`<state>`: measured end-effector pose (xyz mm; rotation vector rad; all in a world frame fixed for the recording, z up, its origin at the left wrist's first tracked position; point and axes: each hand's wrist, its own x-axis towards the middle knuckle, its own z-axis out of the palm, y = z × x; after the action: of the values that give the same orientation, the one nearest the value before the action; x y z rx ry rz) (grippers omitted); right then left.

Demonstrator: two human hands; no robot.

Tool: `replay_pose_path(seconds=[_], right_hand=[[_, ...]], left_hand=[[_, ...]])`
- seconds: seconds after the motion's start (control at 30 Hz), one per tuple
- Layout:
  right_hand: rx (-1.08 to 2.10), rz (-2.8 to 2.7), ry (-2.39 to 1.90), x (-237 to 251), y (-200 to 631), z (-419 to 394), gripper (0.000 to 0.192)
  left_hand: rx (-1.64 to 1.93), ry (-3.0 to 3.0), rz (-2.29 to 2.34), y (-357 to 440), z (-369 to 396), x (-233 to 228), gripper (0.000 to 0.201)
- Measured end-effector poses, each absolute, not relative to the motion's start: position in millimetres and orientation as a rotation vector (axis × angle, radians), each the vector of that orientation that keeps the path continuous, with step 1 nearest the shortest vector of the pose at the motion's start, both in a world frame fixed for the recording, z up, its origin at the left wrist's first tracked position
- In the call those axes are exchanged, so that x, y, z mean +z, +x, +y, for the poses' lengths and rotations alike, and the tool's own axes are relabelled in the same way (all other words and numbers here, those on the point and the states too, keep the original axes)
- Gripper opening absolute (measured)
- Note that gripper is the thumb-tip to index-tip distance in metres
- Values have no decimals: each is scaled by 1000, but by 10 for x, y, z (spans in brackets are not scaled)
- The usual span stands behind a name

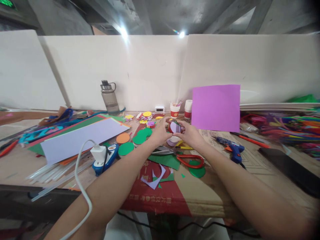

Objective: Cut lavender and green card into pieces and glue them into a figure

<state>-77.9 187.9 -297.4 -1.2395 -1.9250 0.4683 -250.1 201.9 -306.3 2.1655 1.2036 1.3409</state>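
Lilac-and-red round paper disc point(175, 127) sits pinched between both my hands, left hand point(161, 132) and right hand point(188, 133), just above the red-handled scissors point(186, 159); light, floppy, I'd hold its edges.

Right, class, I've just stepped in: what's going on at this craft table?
A person holds a small layered paper disc, lilac over red, between both hands, left hand and right hand pinching it above the table. Below the hands lie red-handled scissors amid green paper scraps. Cut green circles and an orange one sit to the left, a blue glue gun to the right, and a purple sheet stands propped behind.
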Motion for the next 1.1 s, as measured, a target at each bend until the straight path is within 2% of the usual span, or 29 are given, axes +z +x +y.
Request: replay_pose_path(seconds=[0.33, 0.57, 0.73, 0.83, 0.9, 1.1], right_hand=[[555, -1812, -1149, -2966, -779, 1879, 50], [829, -1647, -1132, -2931, -776, 1916, 49], [1157, -1527, -1022, -2950, -739, 1946, 35], [1269, -1485, -989, -2967, -717, 1968, 34], [1207, -1495, -1024, -2965, -712, 1971, 35], [632, -1617, -1275, -2926, -753, 1902, 50]], left_hand=[[1288, 1915, 882, -2490, 2029, -3026, 54], [1294, 1680, 786, -2465, 2034, -3032, 63], [1252, 1652, 836, -2444, 1961, -2968, 60], [1238, 1619, 857, -2427, 1920, -2940, 57], [1225, 1594, 871, -2432, 1917, -2946, 57], [1232, 1577, 1062, -2603, 2113, -3148, 49]])
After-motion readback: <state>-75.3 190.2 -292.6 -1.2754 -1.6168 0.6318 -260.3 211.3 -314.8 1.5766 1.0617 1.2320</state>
